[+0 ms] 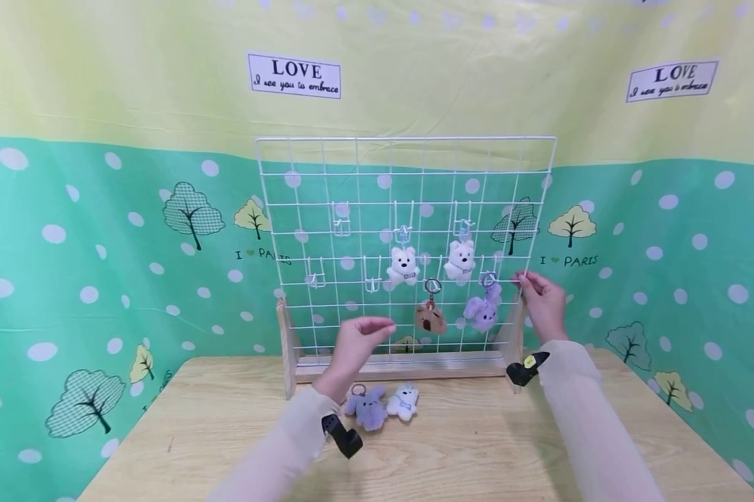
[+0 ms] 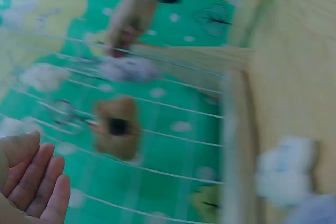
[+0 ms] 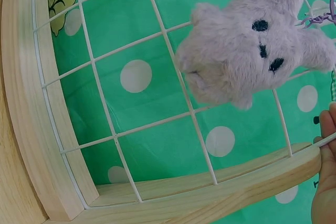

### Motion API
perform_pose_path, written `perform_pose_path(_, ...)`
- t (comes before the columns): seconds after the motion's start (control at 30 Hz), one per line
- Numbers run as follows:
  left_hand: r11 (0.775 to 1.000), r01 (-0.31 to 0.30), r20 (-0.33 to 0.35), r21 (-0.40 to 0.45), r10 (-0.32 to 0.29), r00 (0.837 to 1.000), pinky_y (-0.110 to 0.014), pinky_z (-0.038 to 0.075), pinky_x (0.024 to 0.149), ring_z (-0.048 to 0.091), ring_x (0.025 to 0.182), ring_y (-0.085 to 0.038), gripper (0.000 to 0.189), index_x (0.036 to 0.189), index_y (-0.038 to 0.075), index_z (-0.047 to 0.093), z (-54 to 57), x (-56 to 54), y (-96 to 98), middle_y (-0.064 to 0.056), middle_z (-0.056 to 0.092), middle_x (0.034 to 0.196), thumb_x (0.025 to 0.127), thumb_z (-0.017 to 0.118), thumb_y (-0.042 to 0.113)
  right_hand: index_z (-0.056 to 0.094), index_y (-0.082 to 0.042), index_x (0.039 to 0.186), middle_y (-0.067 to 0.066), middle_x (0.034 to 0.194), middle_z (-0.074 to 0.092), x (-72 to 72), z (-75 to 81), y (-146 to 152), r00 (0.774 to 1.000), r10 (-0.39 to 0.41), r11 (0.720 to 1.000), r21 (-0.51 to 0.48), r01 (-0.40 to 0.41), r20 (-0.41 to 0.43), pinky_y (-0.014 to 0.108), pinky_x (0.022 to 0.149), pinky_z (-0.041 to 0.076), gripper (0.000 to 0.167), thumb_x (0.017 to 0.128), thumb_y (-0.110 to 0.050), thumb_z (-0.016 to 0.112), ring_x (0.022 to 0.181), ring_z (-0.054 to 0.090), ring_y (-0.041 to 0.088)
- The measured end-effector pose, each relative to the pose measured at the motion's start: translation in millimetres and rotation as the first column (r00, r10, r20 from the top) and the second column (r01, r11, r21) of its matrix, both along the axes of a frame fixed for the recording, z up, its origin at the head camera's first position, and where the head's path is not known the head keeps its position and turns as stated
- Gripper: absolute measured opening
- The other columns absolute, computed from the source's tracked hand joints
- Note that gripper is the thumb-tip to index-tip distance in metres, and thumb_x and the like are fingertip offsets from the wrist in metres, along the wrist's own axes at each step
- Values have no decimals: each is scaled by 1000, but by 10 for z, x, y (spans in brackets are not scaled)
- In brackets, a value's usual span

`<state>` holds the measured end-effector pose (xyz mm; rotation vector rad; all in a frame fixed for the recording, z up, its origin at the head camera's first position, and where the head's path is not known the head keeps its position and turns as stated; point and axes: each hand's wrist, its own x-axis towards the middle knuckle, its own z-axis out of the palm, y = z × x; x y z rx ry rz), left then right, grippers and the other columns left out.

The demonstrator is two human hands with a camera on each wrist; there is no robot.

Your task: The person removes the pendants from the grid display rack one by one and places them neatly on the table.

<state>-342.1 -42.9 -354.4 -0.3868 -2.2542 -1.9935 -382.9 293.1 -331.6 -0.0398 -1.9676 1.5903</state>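
A white wire grid rack [image 1: 408, 139] stands upright on a wooden base. My right hand [image 1: 545, 303] pinches its right edge, beside the hanging purple plush keychain [image 3: 231, 51]. My left hand [image 1: 351, 348] hovers in front of the grid, fingers fairly straight and holding nothing; in the left wrist view its fingers [image 2: 39, 182] are in sight. Nearest to it hangs a brown plush keychain [image 1: 431, 318] with a dark nose. Two white bear keychains, one on the left [image 1: 404, 265] and one on the right [image 1: 461, 261], hang higher up.
On the wooden table [image 1: 452, 460] lie another purple plush keychain [image 1: 369, 410] and a white bear keychain [image 1: 404, 403], side by side before the base. Several bare white hooks [image 1: 342, 226] are on the grid's left half. A patterned green and yellow cloth [image 1: 132, 265] hangs behind.
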Motion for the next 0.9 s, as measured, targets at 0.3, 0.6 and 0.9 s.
perform_pose_path(0.3,996,-3,-143,89,16,990,-27,52,83,65,91,-16,23,104,8,70,755,54,78,-2,70,98,83,73,18,57,-3,126,2,117,66,9,7,11,1000,-2,1000,4,2,6,15,86,46,41,95,-30,54,99,62,1)
perform_pose_path(0.6,992,-98,-189,83,112,976,-33,52,84,64,91,-14,22,104,8,70,1080,-147,218,-1,70,97,85,72,20,57,-3,126,2,116,67,-12,11,9,1000,4,1000,-6,-4,0,12,83,47,40,95,-29,54,97,62,1)
perform_pose_path(0.9,977,-193,-193,92,208,959,-24,52,81,64,91,-14,21,103,7,70,1136,-338,338,-4,70,98,84,72,15,58,-5,126,3,116,66,-2,12,0,1000,-4,1000,1,4,11,12,83,47,39,96,-28,54,101,63,6)
